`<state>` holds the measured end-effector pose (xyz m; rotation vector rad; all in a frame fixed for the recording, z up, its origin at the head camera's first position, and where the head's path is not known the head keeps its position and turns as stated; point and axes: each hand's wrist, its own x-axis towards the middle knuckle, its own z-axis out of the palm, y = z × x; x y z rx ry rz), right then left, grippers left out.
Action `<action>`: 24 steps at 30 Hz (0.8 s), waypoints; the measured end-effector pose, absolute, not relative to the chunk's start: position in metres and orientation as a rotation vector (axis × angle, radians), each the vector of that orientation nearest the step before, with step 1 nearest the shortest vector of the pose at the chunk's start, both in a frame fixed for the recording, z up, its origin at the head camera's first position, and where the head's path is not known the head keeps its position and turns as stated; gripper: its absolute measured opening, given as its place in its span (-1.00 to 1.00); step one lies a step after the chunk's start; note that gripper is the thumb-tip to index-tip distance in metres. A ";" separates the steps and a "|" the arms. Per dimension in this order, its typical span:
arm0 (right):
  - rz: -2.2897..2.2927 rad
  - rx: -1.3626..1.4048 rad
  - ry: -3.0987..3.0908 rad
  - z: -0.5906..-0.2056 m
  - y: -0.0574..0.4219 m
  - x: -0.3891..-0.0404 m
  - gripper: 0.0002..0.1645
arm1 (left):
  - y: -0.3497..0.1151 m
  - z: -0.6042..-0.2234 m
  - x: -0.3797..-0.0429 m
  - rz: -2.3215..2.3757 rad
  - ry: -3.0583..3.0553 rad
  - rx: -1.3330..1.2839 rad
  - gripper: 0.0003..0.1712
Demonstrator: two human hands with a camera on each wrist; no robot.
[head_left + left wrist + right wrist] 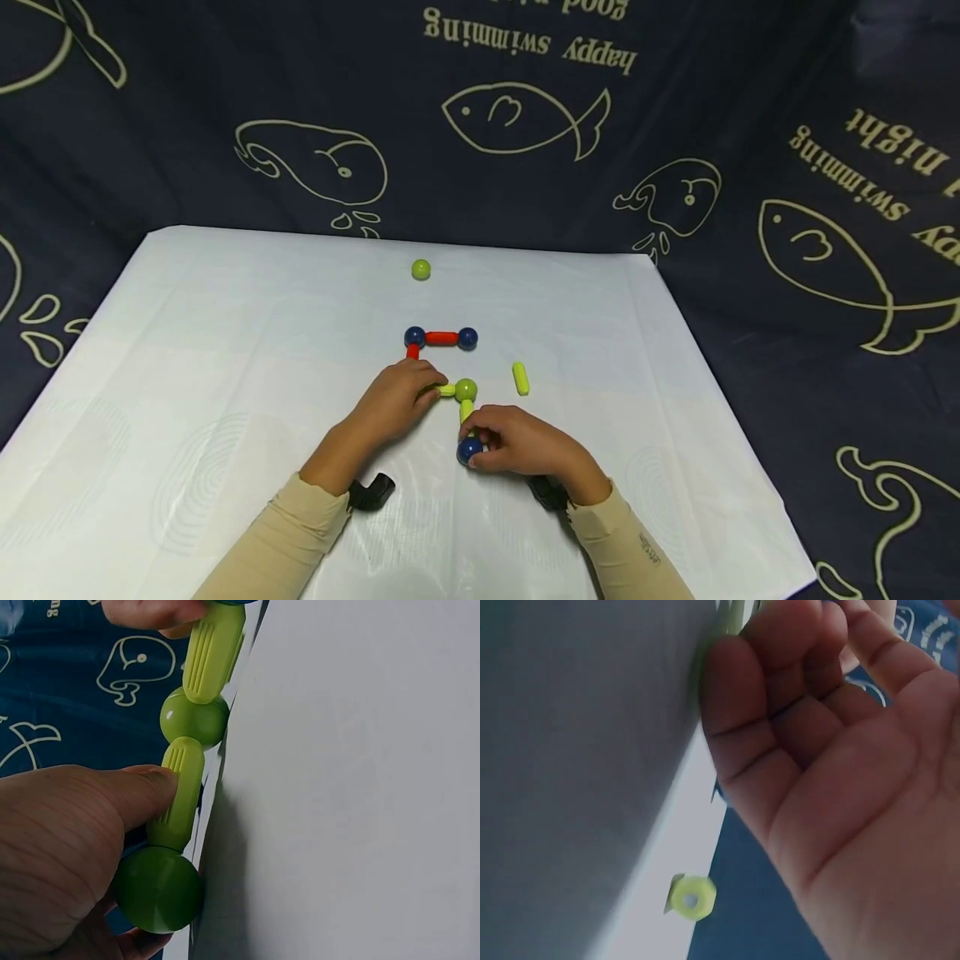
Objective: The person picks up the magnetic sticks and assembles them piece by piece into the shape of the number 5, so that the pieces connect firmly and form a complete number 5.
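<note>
Two yellow-green rods (467,411) meet at a light green ball (466,389) on the white table. My left hand (397,402) pinches the left rod (180,802), its thumb on the ribbed side. A darker green ball (159,891) sits at that rod's near end, hidden under the hand in the head view. With curled fingers my right hand (525,442) grips a blue ball (470,451) at the other rod's lower end. In the right wrist view its palm and fingers (735,697) hide most of the pieces.
Beyond the left hand, red rods (442,338) join two blue balls (467,338); one is partly covered. A loose yellow-green rod (521,378) lies right of the hands. Near the far edge sits a green ball (422,269). Dark printed cloth (525,200) surrounds the white table (225,333).
</note>
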<state>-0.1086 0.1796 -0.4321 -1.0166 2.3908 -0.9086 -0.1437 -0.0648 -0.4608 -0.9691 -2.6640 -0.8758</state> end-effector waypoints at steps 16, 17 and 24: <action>-1.239 -0.270 2.761 -0.439 0.219 -0.137 -0.62 | -0.098 -0.444 -0.143 -1.075 -2.791 -0.644 -0.72; -1.234 -0.252 2.749 -0.440 0.220 -0.138 -0.61 | -0.102 -0.445 -0.142 -1.102 -2.815 -0.612 -0.71; -1.173 -0.229 2.744 -0.446 0.217 -0.138 -0.62 | -0.115 -0.460 -0.131 -1.342 -2.826 -0.553 -0.58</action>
